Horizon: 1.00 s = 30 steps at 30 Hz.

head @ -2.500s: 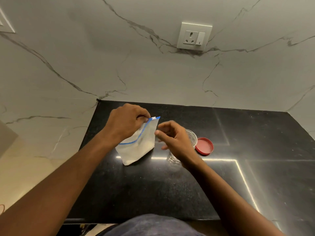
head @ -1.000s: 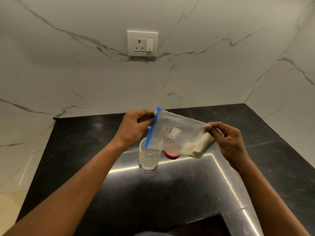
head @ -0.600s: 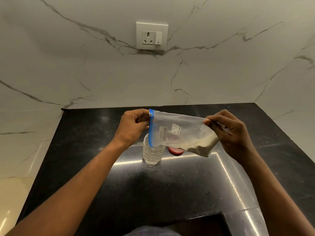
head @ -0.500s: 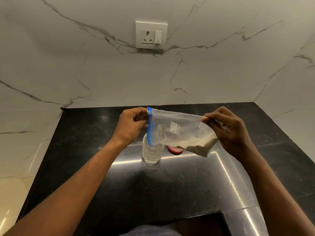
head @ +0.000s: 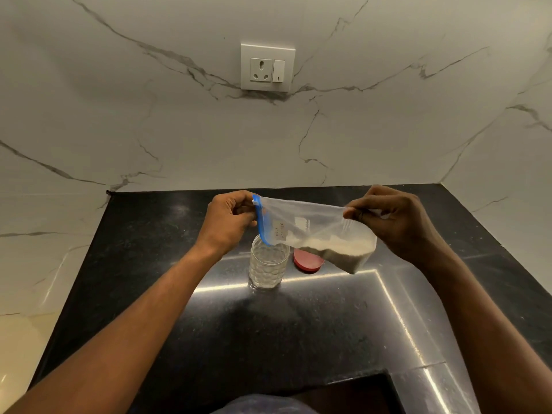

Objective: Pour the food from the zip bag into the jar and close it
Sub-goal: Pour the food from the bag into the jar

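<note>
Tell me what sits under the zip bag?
An open clear jar stands below the zip bag's blue-zipped end; a red lid lies beside it, its far part covered by the bag.

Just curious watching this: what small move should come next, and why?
Probably lift the right hand to tip the zip bag: the food lies in its low corner by that hand, while the blue zip end, held by the left hand, hangs over the open jar.

Dim, warm indoor light leaves a bright angular glare stripe across the black countertop (head: 143,249) at lower right, with soft focus and wide-angle bowing at the edges.
</note>
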### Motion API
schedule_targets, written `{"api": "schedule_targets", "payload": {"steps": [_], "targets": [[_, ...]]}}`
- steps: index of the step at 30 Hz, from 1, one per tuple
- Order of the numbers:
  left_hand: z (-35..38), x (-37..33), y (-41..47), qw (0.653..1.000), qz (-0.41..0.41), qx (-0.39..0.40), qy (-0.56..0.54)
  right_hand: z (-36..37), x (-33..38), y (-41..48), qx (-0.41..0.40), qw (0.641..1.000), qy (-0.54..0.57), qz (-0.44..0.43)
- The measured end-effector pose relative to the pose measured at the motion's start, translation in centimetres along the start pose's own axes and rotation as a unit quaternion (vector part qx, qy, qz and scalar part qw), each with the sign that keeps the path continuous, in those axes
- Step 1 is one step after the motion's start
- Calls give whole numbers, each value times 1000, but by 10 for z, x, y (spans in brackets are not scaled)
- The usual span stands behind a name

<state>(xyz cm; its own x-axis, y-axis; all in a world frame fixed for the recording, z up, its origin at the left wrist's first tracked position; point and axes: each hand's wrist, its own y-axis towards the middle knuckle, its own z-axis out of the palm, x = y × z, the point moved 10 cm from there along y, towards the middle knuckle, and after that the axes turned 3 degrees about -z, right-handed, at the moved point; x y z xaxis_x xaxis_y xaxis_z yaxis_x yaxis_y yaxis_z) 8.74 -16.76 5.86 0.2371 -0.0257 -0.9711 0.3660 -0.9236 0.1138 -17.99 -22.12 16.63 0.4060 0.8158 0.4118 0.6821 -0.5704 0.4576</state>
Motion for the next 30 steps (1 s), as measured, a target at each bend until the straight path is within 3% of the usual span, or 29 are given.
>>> {"api": "schedule_targets", "payload": {"steps": [8, 13, 18, 21, 25, 30], "targets": [[6, -3, -1, 998, 10, 63, 28, 9, -13, 0, 34, 997, 24, 65], [24, -16, -6, 985, 6, 157, -69, 9, -17, -1, 39, 996, 21, 81], [24, -38, -1, 991, 67, 102, -61, 3, -27, -6, 9, 994, 40, 102], [29, -40, 2, 988, 61, 107, -90, 5, -29, -13, 27, 995, 22, 97], [38, -42, 2, 988, 64, 117, -83, 17, -51, -29, 81, 983, 4, 162], [45, -47, 2, 987, 73, 124, -74, 18, -70, -36, 63, 973, -38, 221]]}}
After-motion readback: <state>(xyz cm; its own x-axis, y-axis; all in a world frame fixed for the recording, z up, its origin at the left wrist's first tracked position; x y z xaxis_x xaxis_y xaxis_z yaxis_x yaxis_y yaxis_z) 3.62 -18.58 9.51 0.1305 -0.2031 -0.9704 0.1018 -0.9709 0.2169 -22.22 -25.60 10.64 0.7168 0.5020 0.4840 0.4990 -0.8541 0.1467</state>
